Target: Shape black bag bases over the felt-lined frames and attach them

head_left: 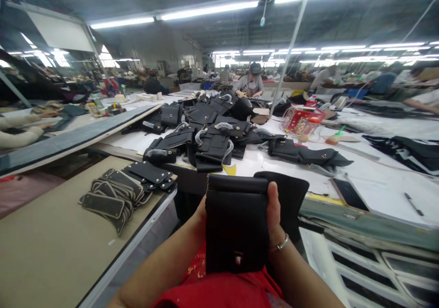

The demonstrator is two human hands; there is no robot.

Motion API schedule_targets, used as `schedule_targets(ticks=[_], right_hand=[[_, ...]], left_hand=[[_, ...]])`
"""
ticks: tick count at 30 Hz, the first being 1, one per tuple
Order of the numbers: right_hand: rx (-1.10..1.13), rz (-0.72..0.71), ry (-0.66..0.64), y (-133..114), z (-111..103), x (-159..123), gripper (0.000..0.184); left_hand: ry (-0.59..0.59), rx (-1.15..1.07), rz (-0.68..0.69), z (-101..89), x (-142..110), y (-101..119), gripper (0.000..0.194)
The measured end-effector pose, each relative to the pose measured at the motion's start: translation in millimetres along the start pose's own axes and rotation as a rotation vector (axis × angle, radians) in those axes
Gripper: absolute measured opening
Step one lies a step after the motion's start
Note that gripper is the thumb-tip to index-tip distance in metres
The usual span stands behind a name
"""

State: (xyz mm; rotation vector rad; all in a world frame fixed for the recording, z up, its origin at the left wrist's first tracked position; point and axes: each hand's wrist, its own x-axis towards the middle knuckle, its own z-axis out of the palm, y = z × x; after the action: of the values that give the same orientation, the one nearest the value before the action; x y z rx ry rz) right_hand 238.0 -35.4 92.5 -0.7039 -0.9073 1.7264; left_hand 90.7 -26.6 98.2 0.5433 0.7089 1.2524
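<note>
One black bag (236, 223) hides most of the left hand (201, 214).

This is a factory workshop; black bags (210, 146) crowd a white worktable (386, 184); strip lights (210, 10) run above workers (248, 85).

A: Which contact points are you reading through the head camera?

B: I am seeing the left hand (201, 214) and the right hand (273, 221) gripping a black bag (236, 221) from opposite sides. Its broad face is pointing toward me; a metal clasp (238, 257) is showing near the lower edge.

A: And the surroundings?

B: Ahead, a heap of black bags (212, 147) is covering part of the white table (394, 193). At left, oblong pieces (104, 203) are lying overlapped on a tan board (41, 253). At right, I am noting a phone (350, 193) and a pen (414, 204) resting apart.
</note>
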Motion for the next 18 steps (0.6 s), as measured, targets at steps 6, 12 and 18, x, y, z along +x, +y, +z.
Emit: schedule_targets(ticks=[6,12,18], right_hand=[[0.023,0.075,-0.096,8.8,-7.0,2.3,0.078],[0.143,0.232,0.112,5.3,-12.0,1.1,0.041],[0.159,0.223,0.184,3.6,7.9,-10.6,0.033]], left_hand=[[-0.221,-0.083,0.134,-7.2,-7.1,22.8,0.047],[-0.293,0.514,0.024,-42.1,-1.2,18.0,0.032],[-0.043,0.893,-0.025,-61.1,28.8,45.3,0.02]])
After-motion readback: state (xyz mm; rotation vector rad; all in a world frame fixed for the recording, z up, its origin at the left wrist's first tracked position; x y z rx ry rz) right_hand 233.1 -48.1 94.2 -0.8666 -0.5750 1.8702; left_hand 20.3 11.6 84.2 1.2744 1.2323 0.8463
